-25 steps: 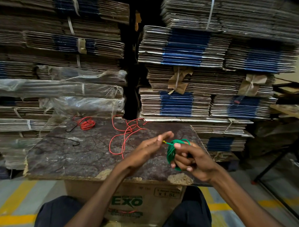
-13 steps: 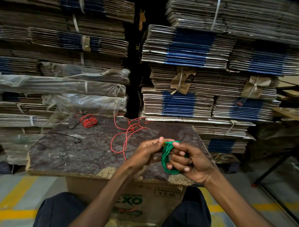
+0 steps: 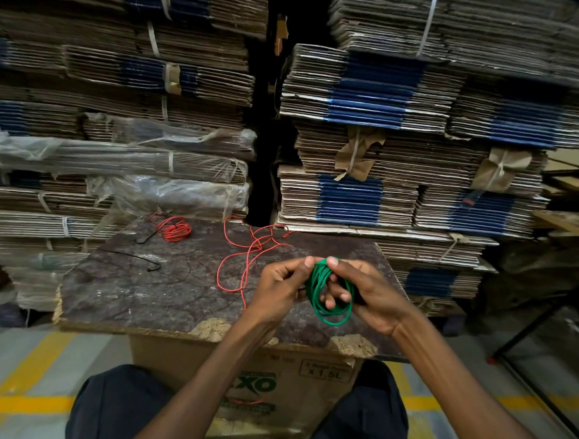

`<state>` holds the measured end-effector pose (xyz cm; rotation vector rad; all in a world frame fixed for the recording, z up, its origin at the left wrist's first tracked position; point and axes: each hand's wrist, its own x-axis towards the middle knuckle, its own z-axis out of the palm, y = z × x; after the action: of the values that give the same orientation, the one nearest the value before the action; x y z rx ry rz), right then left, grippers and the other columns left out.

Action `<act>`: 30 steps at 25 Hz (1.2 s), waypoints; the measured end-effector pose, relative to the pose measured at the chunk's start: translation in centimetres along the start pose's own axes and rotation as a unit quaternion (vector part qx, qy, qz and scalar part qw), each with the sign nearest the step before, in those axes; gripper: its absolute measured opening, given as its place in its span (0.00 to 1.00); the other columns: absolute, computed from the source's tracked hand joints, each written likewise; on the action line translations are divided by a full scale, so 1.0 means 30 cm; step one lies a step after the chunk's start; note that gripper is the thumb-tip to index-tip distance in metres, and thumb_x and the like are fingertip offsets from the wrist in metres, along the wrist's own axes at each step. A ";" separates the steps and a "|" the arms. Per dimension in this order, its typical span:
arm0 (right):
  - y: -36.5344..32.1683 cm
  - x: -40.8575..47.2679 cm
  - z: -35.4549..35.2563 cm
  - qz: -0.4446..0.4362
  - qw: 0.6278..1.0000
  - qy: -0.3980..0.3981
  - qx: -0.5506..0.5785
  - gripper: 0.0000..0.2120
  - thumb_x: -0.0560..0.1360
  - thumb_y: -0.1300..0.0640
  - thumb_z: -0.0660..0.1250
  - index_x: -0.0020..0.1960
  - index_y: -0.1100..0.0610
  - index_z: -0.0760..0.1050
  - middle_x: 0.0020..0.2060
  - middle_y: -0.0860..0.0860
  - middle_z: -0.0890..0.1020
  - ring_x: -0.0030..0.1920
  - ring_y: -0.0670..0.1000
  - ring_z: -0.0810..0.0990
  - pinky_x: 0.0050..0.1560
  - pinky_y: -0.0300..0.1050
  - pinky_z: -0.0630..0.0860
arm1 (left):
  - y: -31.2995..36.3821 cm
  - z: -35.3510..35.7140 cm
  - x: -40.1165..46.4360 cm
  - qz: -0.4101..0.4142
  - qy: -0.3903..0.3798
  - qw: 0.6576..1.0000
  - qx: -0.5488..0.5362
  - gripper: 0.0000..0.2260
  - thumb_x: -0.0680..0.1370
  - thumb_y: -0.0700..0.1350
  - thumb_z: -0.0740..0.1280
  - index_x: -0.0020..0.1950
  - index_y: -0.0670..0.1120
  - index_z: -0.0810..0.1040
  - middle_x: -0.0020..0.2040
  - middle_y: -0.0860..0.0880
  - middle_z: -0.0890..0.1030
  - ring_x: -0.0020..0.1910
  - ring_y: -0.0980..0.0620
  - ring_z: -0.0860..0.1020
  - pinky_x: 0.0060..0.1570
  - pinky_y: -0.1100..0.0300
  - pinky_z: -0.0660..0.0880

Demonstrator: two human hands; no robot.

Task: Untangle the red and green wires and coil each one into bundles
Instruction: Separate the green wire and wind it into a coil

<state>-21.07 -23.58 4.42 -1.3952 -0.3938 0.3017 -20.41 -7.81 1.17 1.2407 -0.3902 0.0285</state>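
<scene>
Gripping the green wire coil (image 3: 328,292) from both sides, the two hands meet just above the near edge of the board (image 3: 145,292). The left hand (image 3: 279,287) has its fingers curled, pinching the top of the coil between thumb and fingertips. The right hand (image 3: 367,290) has its fingers threaded through the loops and its thumb pressed on the top, next to the left thumb. The coil is thin, glossy, plastic-coated wire wound into several round loops, hanging below the fingers.

The board is a dark, mottled slab with a worn surface and crumbling pale chips along its near edge. It rests on a brown cardboard box (image 3: 289,388) with green print on its front. Beyond the hands, a loose red wire (image 3: 250,254) sprawls in open loops across the middle of the board, one end trailing toward the left hand. Farther back on the left lies a small red wire bundle (image 3: 176,231), wound tight. A thin black wire (image 3: 140,257) curves nearby.

Dark trouser legs (image 3: 114,416) show on either side of the box. The floor (image 3: 26,373) is grey with yellow painted lines. Behind the board rise tall stacks of flattened cardboard (image 3: 376,116), strapped with white bands, some edges printed blue; a few stacks on the left are wrapped in clear plastic film (image 3: 167,191).
</scene>
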 end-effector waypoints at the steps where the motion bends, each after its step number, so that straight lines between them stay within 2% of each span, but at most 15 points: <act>1: -0.002 0.009 0.004 0.000 1.000 0.007 -0.006 0.13 0.78 0.53 0.62 0.45 0.57 0.83 0.23 0.50 0.66 0.28 0.50 0.74 0.42 0.45 0.74 | 0.006 0.000 -0.001 0.012 0.011 1.000 0.003 0.13 0.78 0.45 0.63 0.53 0.39 0.82 0.39 0.43 0.84 0.35 0.51 0.82 0.40 0.58 0.80; 3: 0.008 0.030 0.011 0.000 0.999 0.032 -0.006 0.14 0.77 0.51 0.63 0.50 0.58 0.83 0.24 0.49 0.65 0.28 0.49 0.73 0.40 0.44 0.73 | 0.012 -0.011 -0.001 0.029 0.025 0.999 0.020 0.13 0.81 0.42 0.61 0.53 0.35 0.81 0.40 0.36 0.83 0.34 0.47 0.81 0.41 0.55 0.80; 5: 0.032 0.052 0.021 -0.003 0.998 0.058 -0.014 0.14 0.77 0.49 0.64 0.45 0.56 0.83 0.24 0.49 0.66 0.28 0.48 0.72 0.40 0.45 0.71 | 0.007 -0.037 0.000 0.027 0.012 0.998 0.050 0.16 0.82 0.44 0.59 0.53 0.33 0.81 0.43 0.33 0.83 0.38 0.44 0.81 0.45 0.52 0.80; 8: 0.068 0.076 0.035 -0.014 0.996 0.078 -0.041 0.16 0.79 0.47 0.62 0.39 0.54 0.81 0.24 0.47 0.69 0.28 0.47 0.70 0.37 0.44 0.68 | -0.001 -0.070 -0.013 0.021 -0.015 0.996 0.088 0.19 0.83 0.47 0.56 0.50 0.38 0.83 0.44 0.41 0.85 0.43 0.48 0.83 0.48 0.55 0.80; 11: 0.092 0.102 0.050 -0.018 0.994 0.080 -0.073 0.18 0.81 0.48 0.60 0.39 0.52 0.82 0.25 0.46 0.73 0.28 0.47 0.71 0.35 0.40 0.70 | -0.031 -0.114 -0.017 0.062 -0.032 0.976 0.208 0.16 0.82 0.55 0.60 0.55 0.47 0.83 0.47 0.47 0.84 0.49 0.45 0.81 0.53 0.45 0.77; 13: 0.101 0.119 0.057 -0.020 0.993 0.077 -0.087 0.18 0.81 0.49 0.59 0.40 0.54 0.81 0.26 0.47 0.75 0.29 0.47 0.72 0.34 0.39 0.71 | -0.046 -0.150 -0.014 0.070 -0.041 0.952 0.294 0.16 0.79 0.57 0.61 0.56 0.50 0.82 0.45 0.51 0.81 0.48 0.51 0.78 0.51 0.50 0.76; 15: 0.117 0.144 0.058 -0.017 0.992 0.070 -0.106 0.19 0.81 0.48 0.59 0.42 0.60 0.79 0.27 0.49 0.76 0.28 0.46 0.73 0.34 0.38 0.72 | -0.051 -0.182 -0.007 0.067 -0.042 0.933 0.351 0.15 0.78 0.58 0.62 0.56 0.51 0.82 0.47 0.50 0.81 0.48 0.53 0.78 0.51 0.50 0.76; 18: 0.142 0.182 0.066 -0.008 0.990 0.059 -0.127 0.20 0.81 0.46 0.58 0.43 0.62 0.77 0.27 0.49 0.76 0.29 0.47 0.74 0.34 0.37 0.73 | -0.060 -0.222 0.002 0.069 -0.015 0.914 0.399 0.14 0.77 0.56 0.63 0.54 0.50 0.81 0.45 0.47 0.81 0.45 0.48 0.79 0.46 0.46 0.75; 22: 0.160 0.252 0.084 -0.017 0.980 0.038 -0.196 0.22 0.81 0.45 0.56 0.38 0.59 0.74 0.31 0.54 0.75 0.32 0.49 0.76 0.39 0.43 0.72 | -0.070 -0.266 0.025 0.067 0.062 0.896 0.435 0.13 0.75 0.53 0.62 0.49 0.46 0.81 0.42 0.48 0.81 0.43 0.47 0.79 0.44 0.47 0.75; 24: 0.164 0.294 0.092 -0.023 0.972 0.018 -0.233 0.22 0.80 0.43 0.57 0.41 0.61 0.75 0.32 0.52 0.77 0.35 0.49 0.76 0.41 0.46 0.71 | -0.063 -0.290 0.043 0.060 0.099 0.891 0.440 0.13 0.75 0.51 0.62 0.46 0.44 0.81 0.38 0.49 0.80 0.39 0.48 0.77 0.41 0.47 0.74; 25: 0.167 0.316 0.096 -0.028 0.972 0.009 -0.232 0.20 0.80 0.45 0.58 0.45 0.61 0.77 0.34 0.51 0.78 0.37 0.48 0.76 0.43 0.46 0.71 | -0.057 -0.305 0.053 0.051 0.115 0.890 0.438 0.12 0.75 0.50 0.62 0.45 0.44 0.80 0.35 0.50 0.79 0.36 0.49 0.76 0.40 0.47 0.73; 28: 0.172 0.374 0.119 -0.049 0.985 0.001 -0.167 0.07 0.80 0.59 0.62 0.54 0.57 0.78 0.40 0.46 0.83 0.42 0.40 0.80 0.46 0.35 0.75 | -0.037 -0.356 0.078 0.035 0.160 0.891 0.424 0.11 0.75 0.50 0.62 0.44 0.46 0.81 0.32 0.50 0.77 0.33 0.50 0.74 0.36 0.48 0.73; 30: 0.191 0.416 0.136 -0.068 0.987 0.000 -0.143 0.11 0.78 0.65 0.64 0.57 0.55 0.78 0.44 0.43 0.85 0.46 0.38 0.81 0.48 0.34 0.77 | -0.028 -0.397 0.090 0.026 0.197 0.885 0.421 0.12 0.75 0.51 0.62 0.47 0.47 0.82 0.35 0.46 0.81 0.35 0.47 0.76 0.35 0.52 0.73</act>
<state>-11.52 -13.69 0.41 -1.6395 -0.5475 0.1359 -14.42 2.42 -1.95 2.0316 -0.0326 0.5397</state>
